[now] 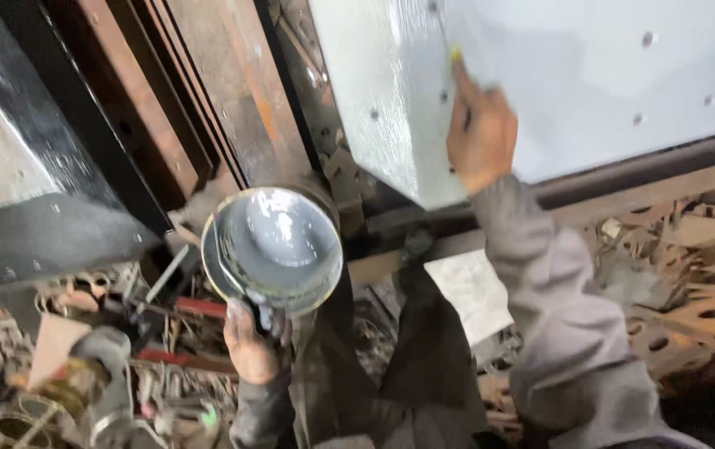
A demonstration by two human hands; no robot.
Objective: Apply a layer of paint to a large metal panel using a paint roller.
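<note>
My left hand grips the near rim of a round metal bowl filled with pale grey paint, holding it low in front of me. My right hand is raised against a large pale grey painted metal panel with small holes. Its fingers are closed on a thin tool with a yellowish end, pressed to the panel near its left edge. What kind of tool it is I cannot tell. Grey sleeves cover both arms.
Rusty brown steel beams stand upright behind the bowl. A black and pale painted steel part fills the left. Scrap metal offcuts with holes lie at the right, and tools and clutter litter the floor at lower left.
</note>
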